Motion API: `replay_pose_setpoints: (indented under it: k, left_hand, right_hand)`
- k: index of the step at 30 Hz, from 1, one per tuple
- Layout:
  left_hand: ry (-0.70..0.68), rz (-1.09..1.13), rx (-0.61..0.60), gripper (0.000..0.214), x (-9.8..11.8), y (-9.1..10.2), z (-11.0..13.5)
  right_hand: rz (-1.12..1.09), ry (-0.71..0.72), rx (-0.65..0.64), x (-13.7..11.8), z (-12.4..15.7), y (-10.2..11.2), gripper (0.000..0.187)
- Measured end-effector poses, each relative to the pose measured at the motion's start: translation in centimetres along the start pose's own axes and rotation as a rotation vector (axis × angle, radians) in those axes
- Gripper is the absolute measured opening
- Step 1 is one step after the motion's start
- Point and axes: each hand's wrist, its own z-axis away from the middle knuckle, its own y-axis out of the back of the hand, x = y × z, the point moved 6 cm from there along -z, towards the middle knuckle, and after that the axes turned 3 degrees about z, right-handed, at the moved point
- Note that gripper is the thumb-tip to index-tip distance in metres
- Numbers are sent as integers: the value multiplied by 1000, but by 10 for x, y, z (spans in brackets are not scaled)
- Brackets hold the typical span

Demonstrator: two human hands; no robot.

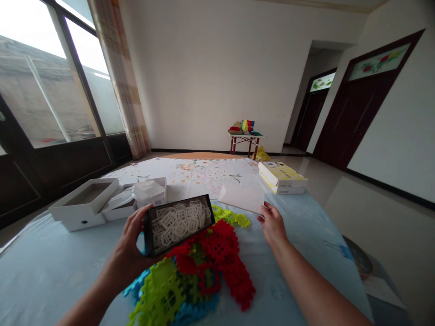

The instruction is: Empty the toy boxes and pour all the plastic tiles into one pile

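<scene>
My left hand point(131, 237) grips the left end of a black box point(148, 233), tilted above the table. Inside it lie many small white plastic frame-shaped pieces point(181, 220). My right hand point(273, 222) pinches the right corner of a flat, whitish panel point(241, 199), perhaps a lid; its material I cannot make out. Below and in front of the box is a heap of interlocking toothed plastic pieces: red ones point(220, 244), lime green ones point(163, 285) and blue ones point(195, 310). Part of the heap is hidden behind the box.
On the table's left stand an open white box point(79, 217) and a smaller one holding translucent plastic point(147, 191). A yellow and white carton point(283, 179) lies at the right. The round table has a pale blue floral cloth point(306, 253). Farther back stands a small side table point(246, 136).
</scene>
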Motion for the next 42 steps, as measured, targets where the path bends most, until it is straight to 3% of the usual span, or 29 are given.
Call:
replay_pose_setpoints:
  k: [5,10,15,25,33,42]
  left_hand:
    - [-105,-54,-40,93,10,12,-1]
    - [-158,-150,-68,87,26,10,-1]
    - [-295,-341,-95,78,30,12,-1]
    - [-536,-722,-193,80,40,20,0]
    - [-544,-772,-100,75,43,42,-4]
    - [-572,-726,-60,77,59,31,-3]
  right_hand:
    - [43,-23,24,14,-6,4,47]
    - [68,-15,45,15,-12,8,48]
    - [66,-1,65,16,-14,10,46]
    - [72,-23,58,17,-14,9,47]
    - [91,-13,43,19,-15,9,48]
    - [107,1,35,19,-15,10,50]
